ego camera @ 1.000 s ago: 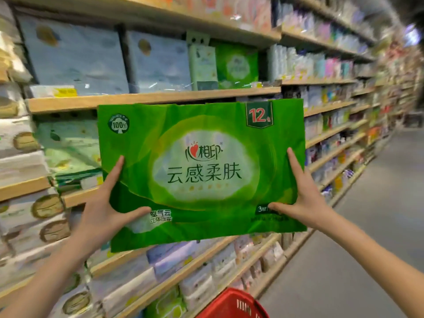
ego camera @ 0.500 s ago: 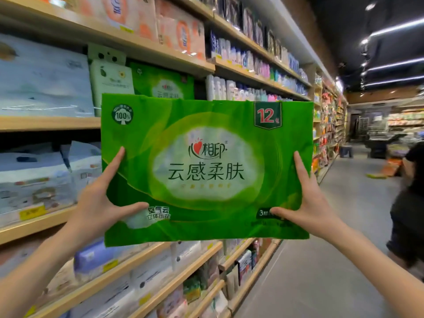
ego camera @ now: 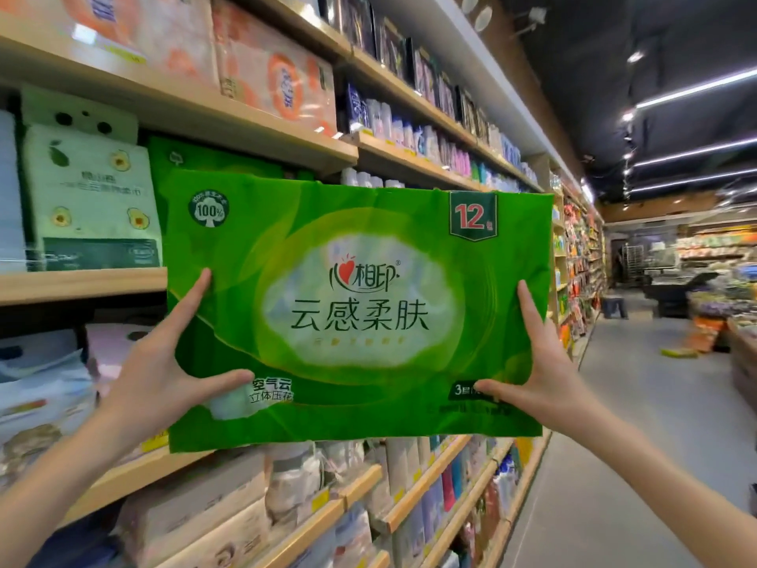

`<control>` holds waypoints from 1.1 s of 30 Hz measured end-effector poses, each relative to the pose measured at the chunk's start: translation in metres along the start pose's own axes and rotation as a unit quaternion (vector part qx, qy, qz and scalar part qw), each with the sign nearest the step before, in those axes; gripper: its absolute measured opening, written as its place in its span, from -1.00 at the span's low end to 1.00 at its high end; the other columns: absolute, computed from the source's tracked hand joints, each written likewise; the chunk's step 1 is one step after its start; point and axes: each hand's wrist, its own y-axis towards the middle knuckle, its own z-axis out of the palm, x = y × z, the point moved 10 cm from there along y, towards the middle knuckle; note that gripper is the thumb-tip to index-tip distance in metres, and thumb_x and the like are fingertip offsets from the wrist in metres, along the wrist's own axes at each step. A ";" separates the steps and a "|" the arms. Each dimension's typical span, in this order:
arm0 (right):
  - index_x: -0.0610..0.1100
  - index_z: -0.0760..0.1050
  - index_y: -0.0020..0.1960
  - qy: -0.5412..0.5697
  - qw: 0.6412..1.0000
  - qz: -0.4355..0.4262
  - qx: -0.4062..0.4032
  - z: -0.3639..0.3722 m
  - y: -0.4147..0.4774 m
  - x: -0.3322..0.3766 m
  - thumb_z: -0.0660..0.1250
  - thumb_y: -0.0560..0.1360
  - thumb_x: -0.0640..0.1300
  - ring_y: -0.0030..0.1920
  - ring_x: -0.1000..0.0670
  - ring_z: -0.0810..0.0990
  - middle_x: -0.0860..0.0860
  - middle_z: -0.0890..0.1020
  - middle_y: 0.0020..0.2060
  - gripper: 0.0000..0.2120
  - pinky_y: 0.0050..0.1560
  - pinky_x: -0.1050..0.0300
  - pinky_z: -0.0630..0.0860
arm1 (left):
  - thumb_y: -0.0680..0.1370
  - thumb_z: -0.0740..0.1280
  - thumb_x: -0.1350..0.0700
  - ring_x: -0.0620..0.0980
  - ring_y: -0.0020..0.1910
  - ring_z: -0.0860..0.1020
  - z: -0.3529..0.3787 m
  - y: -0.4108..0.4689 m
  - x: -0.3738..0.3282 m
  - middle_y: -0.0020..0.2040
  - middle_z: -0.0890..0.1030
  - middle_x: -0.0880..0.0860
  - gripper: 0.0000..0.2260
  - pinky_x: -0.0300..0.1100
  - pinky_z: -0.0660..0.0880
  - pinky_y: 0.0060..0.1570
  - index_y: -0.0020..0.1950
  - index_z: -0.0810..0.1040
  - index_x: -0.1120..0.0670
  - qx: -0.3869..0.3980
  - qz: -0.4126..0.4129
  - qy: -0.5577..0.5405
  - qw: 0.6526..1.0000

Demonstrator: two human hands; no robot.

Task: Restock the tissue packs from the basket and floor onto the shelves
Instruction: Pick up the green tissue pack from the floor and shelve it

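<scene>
A large green tissue pack (ego camera: 360, 305) with white lettering and a "12" badge is held upright in front of the wooden shelves (ego camera: 82, 282). My left hand (ego camera: 164, 371) grips its lower left edge, thumb on the front. My right hand (ego camera: 540, 375) grips its lower right edge the same way. Behind the pack's top left, another green pack (ego camera: 213, 159) of the same kind stands on the shelf, mostly hidden. The basket and the floor packs are out of view.
A white avocado-print tissue pack (ego camera: 90, 198) stands left of the green one on the shelf. Orange-print packs (ego camera: 270, 75) fill the shelf above. Lower shelves hold more packs (ego camera: 196, 506). The aisle floor (ego camera: 639, 424) runs along the right toward distant displays.
The view has tilted upward and the green pack has risen with both hands toward the upper shelf. The red basket seen at the bottom a second ago is gone from view.
</scene>
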 end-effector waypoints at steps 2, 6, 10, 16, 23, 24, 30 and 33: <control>0.40 -0.35 0.30 0.008 1.000 -0.015 -0.007 0.010 0.026 -0.013 0.55 0.21 -0.07 0.38 -0.16 0.25 -0.21 0.23 0.37 0.17 0.39 -0.13 0.17 | 0.14 0.52 0.00 -0.35 0.28 0.20 0.009 0.020 0.004 0.32 0.20 -0.30 0.02 -0.50 0.09 0.26 0.31 -0.07 -0.54 -0.015 0.012 0.020 1.000; 0.38 -0.37 0.30 0.038 0.998 -0.045 -0.016 0.034 0.072 -0.038 0.54 0.24 -0.10 0.41 -0.17 0.22 -0.22 0.12 0.44 0.17 0.37 -0.07 0.16 | 0.14 0.51 0.00 -0.32 0.27 0.20 0.027 0.051 0.013 0.33 0.22 -0.18 0.00 -0.28 0.12 0.31 0.30 -0.07 -0.56 -0.037 0.022 0.064 0.997; 0.33 -0.37 0.35 0.064 0.994 -0.086 -0.034 0.062 0.122 -0.063 0.54 0.24 -0.07 0.39 -0.19 0.24 -0.22 0.15 0.44 0.17 0.34 -0.11 0.21 | 0.14 0.51 -0.01 -0.25 0.29 0.23 0.042 0.078 0.021 0.37 0.22 -0.16 0.02 -0.13 0.18 0.34 0.36 -0.05 -0.47 -0.066 0.042 0.108 0.991; 0.42 -0.39 0.32 0.163 0.972 -0.161 -0.047 0.107 0.212 -0.099 0.54 0.24 -0.11 0.48 -0.02 -0.04 -0.02 0.04 0.48 0.19 0.44 -0.12 -0.02 | 0.18 0.55 0.01 0.17 0.24 0.42 0.069 0.118 0.032 0.36 0.38 0.08 0.06 0.03 0.32 0.20 0.45 -0.08 -0.32 -0.131 0.031 0.223 0.965; 0.43 -0.37 0.32 0.229 0.941 -0.240 -0.065 0.133 0.315 -0.107 0.56 0.22 -0.11 0.38 0.19 0.03 -0.11 0.07 0.48 0.21 0.38 0.08 0.06 | 0.18 0.51 -0.03 0.10 0.18 0.41 0.080 0.166 0.031 0.27 0.46 0.21 0.02 -0.08 0.27 0.13 0.32 -0.14 -0.53 -0.205 0.020 0.266 0.942; 0.42 -0.38 0.33 0.238 0.936 -0.252 -0.063 0.136 0.328 -0.103 0.55 0.23 -0.11 0.44 0.09 0.01 -0.10 0.07 0.48 0.21 0.40 0.02 0.05 | 0.17 0.51 -0.03 0.15 0.19 0.41 0.079 0.172 0.030 0.22 0.49 0.16 0.02 -0.10 0.26 0.14 0.32 -0.14 -0.53 -0.212 0.025 0.274 0.938; 0.44 -0.42 0.29 0.301 0.902 -0.298 -0.085 0.155 0.388 -0.076 0.49 0.22 0.06 0.46 -0.04 0.04 -0.22 0.02 0.48 0.15 0.40 -0.02 0.04 | 0.18 0.48 0.00 -0.30 -0.15 0.33 0.067 0.205 0.012 -0.04 0.23 -0.32 0.04 -0.38 0.26 -0.14 0.36 -0.18 -0.48 -0.243 0.091 0.358 0.897; 0.42 -0.42 0.30 0.322 0.889 -0.309 -0.099 0.167 0.410 -0.061 0.47 0.24 0.12 0.37 0.04 0.10 -0.27 -0.03 0.48 0.11 0.36 0.02 0.09 | 0.21 0.51 0.05 0.02 0.06 0.39 0.058 0.220 0.012 0.18 0.44 -0.06 0.08 -0.34 0.26 -0.03 0.36 -0.23 -0.46 -0.272 0.097 0.387 0.876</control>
